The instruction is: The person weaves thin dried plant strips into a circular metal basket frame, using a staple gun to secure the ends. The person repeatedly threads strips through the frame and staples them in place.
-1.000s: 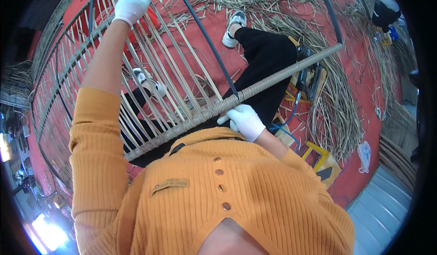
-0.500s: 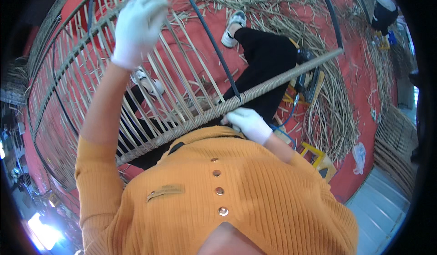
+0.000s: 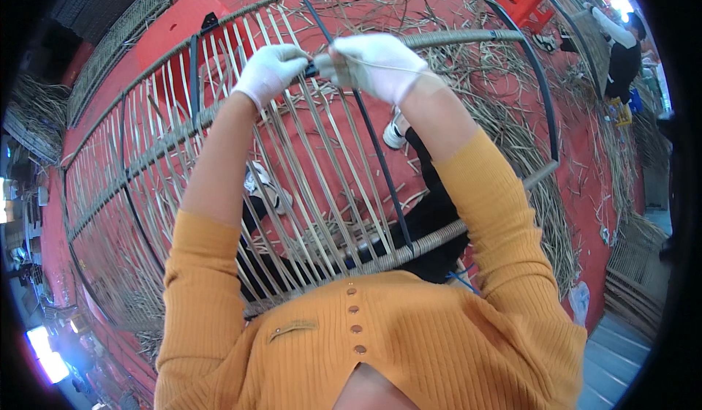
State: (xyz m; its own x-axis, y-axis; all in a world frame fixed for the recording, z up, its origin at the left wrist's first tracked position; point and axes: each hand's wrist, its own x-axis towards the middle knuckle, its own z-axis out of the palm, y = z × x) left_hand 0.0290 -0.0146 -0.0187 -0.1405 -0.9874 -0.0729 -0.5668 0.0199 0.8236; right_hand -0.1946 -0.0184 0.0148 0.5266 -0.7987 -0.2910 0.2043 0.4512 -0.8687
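Note:
A large frame of dark metal rods (image 3: 376, 154) leans over my lap, strung with many pale cane strips (image 3: 322, 168). Its middle crossbar (image 3: 468, 38) is wrapped in straw-coloured cord. At this bar my left hand (image 3: 272, 73), in a white glove, has thumb and fingers pinched together; what lies between them is hidden. Close by on the right, my gloved right hand (image 3: 384, 65) is closed round a thin pale strand (image 3: 387, 65), which trails across the back of the glove. Both hands are among the upper parts of the strips.
Loose dry stalks (image 3: 512, 117) lie strewn over the red floor (image 3: 585, 161). A red plastic stool (image 3: 519, 2) stands at the far right, near another person (image 3: 621, 51) by a similar frame. Woven panels (image 3: 121, 51) lean at the far left. A clear plastic bag (image 3: 579, 304) lies at right.
My right hand has risen from beside my waist to the middle crossbar. My left hand has come right and lower, close to it. The frame appears lower in view.

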